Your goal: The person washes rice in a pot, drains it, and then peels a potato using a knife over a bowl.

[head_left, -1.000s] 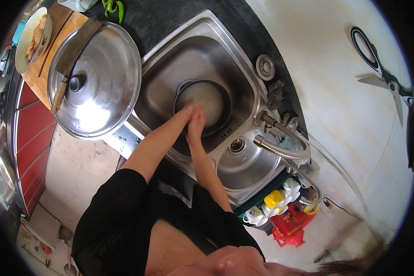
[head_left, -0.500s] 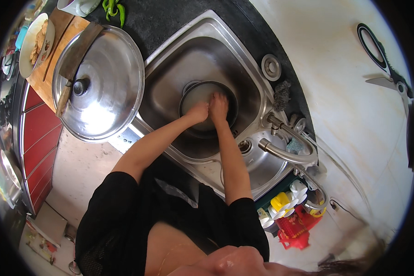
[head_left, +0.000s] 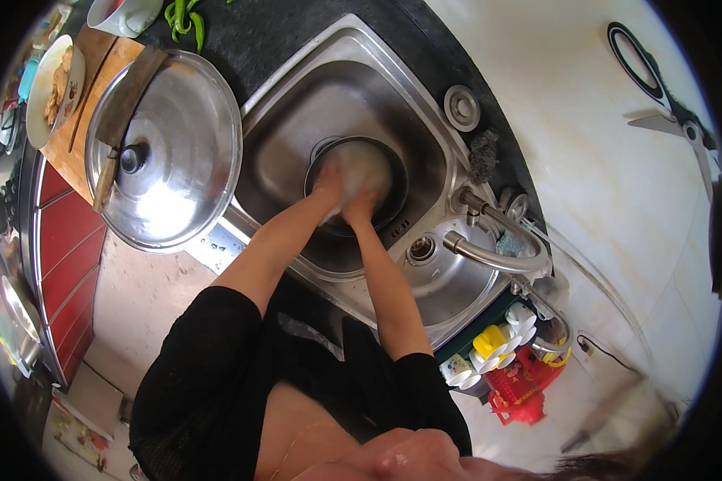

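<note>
A round dark metal pot (head_left: 393,172) holding pale, cloudy contents sits in the steel sink (head_left: 297,120). Both my hands are inside it, side by side. My left hand (head_left: 329,183) presses down at the pot's left part. My right hand (head_left: 359,204) rests at its near edge, touching the left one. The fingers are partly hidden in the pale contents, so I cannot tell if they grip anything.
A curved steel tap (head_left: 493,252) arches over the sink's right corner beside the drain (head_left: 421,248). A large steel lid (head_left: 164,152) lies left of the sink, next to a wooden board (head_left: 84,120), a plate of food (head_left: 52,88) and green chillies (head_left: 184,20). Scissors (head_left: 666,104) hang on the wall. Coloured cups (head_left: 493,345) stand lower right.
My hands have stayed in the pot and shifted a little within it, from the middle toward its left and near side. The view has swung slightly.
</note>
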A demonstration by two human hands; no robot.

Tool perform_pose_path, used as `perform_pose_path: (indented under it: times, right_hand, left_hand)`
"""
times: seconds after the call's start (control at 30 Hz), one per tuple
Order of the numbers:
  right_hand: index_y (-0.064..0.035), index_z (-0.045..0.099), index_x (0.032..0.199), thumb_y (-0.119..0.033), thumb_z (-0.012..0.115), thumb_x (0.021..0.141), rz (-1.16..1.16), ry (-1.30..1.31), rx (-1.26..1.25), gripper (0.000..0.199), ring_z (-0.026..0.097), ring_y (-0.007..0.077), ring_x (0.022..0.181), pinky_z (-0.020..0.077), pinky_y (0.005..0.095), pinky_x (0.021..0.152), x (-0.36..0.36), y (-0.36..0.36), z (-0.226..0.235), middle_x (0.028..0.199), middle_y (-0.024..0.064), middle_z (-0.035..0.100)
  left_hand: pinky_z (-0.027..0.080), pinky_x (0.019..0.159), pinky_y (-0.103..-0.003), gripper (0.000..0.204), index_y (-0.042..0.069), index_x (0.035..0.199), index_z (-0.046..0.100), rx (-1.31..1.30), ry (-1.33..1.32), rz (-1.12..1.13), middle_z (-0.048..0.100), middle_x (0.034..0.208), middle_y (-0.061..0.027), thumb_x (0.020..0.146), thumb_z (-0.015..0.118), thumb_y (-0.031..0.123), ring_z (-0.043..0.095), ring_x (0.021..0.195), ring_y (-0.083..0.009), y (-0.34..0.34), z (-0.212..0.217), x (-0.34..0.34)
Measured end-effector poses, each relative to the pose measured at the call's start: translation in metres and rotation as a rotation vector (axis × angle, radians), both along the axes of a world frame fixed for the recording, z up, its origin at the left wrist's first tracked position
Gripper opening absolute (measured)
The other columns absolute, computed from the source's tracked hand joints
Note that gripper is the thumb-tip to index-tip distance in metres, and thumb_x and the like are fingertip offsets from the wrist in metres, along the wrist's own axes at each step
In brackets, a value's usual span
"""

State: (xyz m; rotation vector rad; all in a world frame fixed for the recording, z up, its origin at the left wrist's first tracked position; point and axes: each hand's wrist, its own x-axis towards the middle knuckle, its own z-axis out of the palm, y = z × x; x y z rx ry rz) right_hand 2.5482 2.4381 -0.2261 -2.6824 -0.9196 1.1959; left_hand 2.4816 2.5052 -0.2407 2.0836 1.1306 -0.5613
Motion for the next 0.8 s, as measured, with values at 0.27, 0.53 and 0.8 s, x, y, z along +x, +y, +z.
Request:
perform_pose_path:
  times: [0.27, 0.53, 0.8]
  right_hand:
    - [-0.0037, 0.046, 0.117, -0.023, 0.04, 0.089, -0.94, 0.985, 0.404, 0.034, 0.043, 0.0239, 0.11, 0.038, 0.036, 0.086, -0.009, -0.007, -0.006, 0.118, 0.0116, 0.046]
    - [-0.0087, 0.053, 0.112, -0.024, 0.03, 0.09, -0.106, 0.087, 0.715, 0.036, 0.037, 0.0321, 0.116, 0.0198, 0.0448, 0.1, -0.057, 0.008, 0.044, 0.118, 0.013, 0.049]
    - [-0.0118, 0.059, 0.098, -0.025, 0.036, 0.087, 0.126, -0.13, 0.305, 0.029, 0.044, 0.0307, 0.104, 0.0323, 0.0469, 0.088, 0.012, 0.045, 0.017, 0.105, 0.0107, 0.054]
  left_hand:
    - [0.035, 0.093, -0.039, 0.045, 0.008, 0.126, 0.037, -0.906, -0.35, 1.074, 0.04, 0.127, -0.0153, 0.086, 0.042, 0.027, 0.039, 0.116, -0.0276, -0.004, -0.004, 0.007]
    - [0.042, 0.083, -0.034, 0.032, 0.009, 0.108, 0.052, -1.605, -0.825, 1.761, 0.056, 0.104, -0.0076, 0.085, 0.047, 0.03, 0.053, 0.096, -0.0203, -0.013, -0.016, -0.003]
    - [0.043, 0.08, -0.035, 0.029, 0.009, 0.105, 0.053, -1.595, -0.96, 1.35, 0.057, 0.102, -0.0067, 0.085, 0.048, 0.029, 0.054, 0.094, -0.02, -0.003, 0.041, -0.01]
